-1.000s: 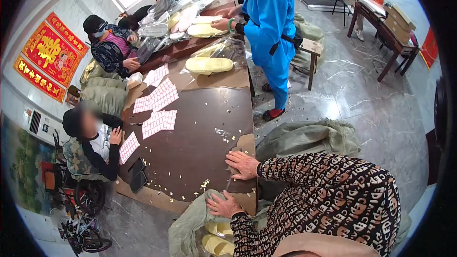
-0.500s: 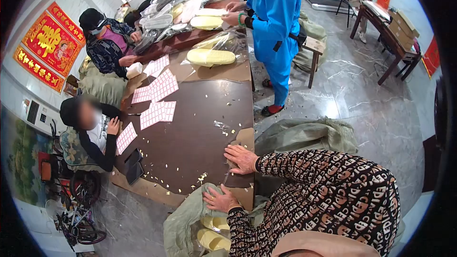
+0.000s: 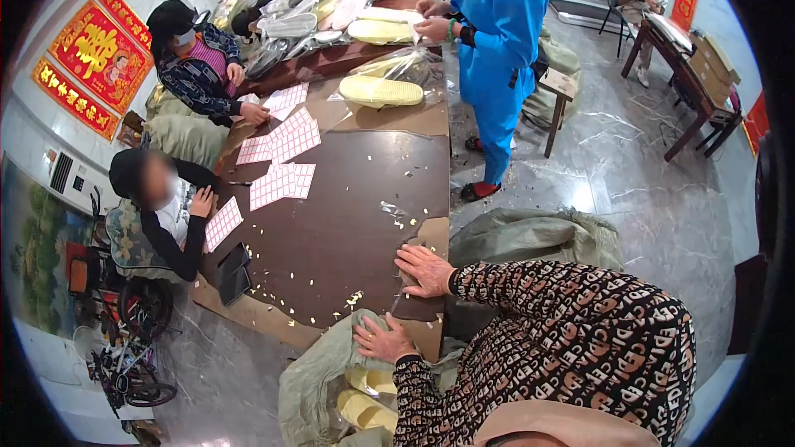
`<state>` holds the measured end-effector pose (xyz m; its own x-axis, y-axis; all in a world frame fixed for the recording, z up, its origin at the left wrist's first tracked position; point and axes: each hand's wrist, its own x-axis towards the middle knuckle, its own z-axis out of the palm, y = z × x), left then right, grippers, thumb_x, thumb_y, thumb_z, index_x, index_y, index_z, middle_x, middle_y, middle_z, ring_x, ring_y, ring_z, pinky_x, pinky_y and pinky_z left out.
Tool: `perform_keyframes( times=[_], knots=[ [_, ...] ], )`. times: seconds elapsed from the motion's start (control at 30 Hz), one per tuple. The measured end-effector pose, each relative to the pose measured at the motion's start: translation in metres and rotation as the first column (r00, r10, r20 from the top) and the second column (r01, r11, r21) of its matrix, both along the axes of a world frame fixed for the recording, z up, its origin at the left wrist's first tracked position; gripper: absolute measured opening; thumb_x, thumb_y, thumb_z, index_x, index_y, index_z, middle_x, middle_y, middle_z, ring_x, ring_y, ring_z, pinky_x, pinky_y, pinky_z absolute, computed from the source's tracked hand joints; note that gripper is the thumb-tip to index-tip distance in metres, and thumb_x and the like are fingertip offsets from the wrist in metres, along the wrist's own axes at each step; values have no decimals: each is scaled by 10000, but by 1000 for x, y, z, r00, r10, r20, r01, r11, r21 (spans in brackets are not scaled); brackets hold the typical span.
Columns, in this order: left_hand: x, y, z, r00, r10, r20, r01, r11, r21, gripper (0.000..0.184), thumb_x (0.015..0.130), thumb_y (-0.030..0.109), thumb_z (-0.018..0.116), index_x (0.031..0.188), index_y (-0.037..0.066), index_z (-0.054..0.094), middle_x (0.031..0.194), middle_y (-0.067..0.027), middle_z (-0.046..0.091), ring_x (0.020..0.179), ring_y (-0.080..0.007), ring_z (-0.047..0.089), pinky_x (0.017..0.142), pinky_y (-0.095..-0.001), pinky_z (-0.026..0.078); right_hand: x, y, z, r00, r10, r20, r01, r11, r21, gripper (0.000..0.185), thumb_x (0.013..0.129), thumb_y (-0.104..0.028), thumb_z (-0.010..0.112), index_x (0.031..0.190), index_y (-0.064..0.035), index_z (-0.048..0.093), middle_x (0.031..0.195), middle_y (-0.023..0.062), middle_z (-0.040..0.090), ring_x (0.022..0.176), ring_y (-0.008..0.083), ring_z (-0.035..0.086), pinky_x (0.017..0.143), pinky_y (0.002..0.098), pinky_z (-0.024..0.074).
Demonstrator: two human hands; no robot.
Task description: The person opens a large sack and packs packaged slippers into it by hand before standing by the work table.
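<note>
My right hand (image 3: 425, 271) rests palm down on the corner of the brown table (image 3: 331, 190), fingers stretched out and apart. Just below it in the view, my left hand (image 3: 386, 338) lies with spread fingers at the table's edge, against the rim of a grey-green woven sack (image 3: 302, 381). Neither hand holds anything. Inside the sack, yellow slippers (image 3: 364, 408) show, partly covered by my sleeve. Small pale scraps (image 3: 348, 302) are scattered on the tabletop near my left hand. A small clear plastic piece (image 3: 391, 209) lies farther up.
Sticker sheets (image 3: 281, 184) and a dark phone (image 3: 234, 275) lie along the left side. Bagged slippers (image 3: 381, 91) are heaped at the far end. A person in blue (image 3: 505, 41) stands there; two people (image 3: 195, 58) sit at left. Another sack (image 3: 530, 236) stands on the right.
My view has shifted slightly, while my hands stay in place. The person at the far left has moved a hand onto the sticker sheets.
</note>
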<state>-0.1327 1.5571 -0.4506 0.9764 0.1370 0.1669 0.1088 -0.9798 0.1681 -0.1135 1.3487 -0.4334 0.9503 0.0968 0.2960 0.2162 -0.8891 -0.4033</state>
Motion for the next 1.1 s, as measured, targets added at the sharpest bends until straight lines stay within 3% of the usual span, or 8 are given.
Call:
perform_keyframes(
  times=[1.1],
  knots=[
    [1, 0, -5, 1000, 14, 14, -15, 997, 80, 622, 906, 565, 493, 1367, 147, 489, 1436, -123, 424, 1332, -334, 375, 1053, -560, 279, 1, 1, -5, 1000, -12, 5, 12, 998, 57, 760, 794, -480, 656, 1340, 11, 463, 1434, 189, 402, 1376, 340, 318, 1135, 464, 249]
  ],
)
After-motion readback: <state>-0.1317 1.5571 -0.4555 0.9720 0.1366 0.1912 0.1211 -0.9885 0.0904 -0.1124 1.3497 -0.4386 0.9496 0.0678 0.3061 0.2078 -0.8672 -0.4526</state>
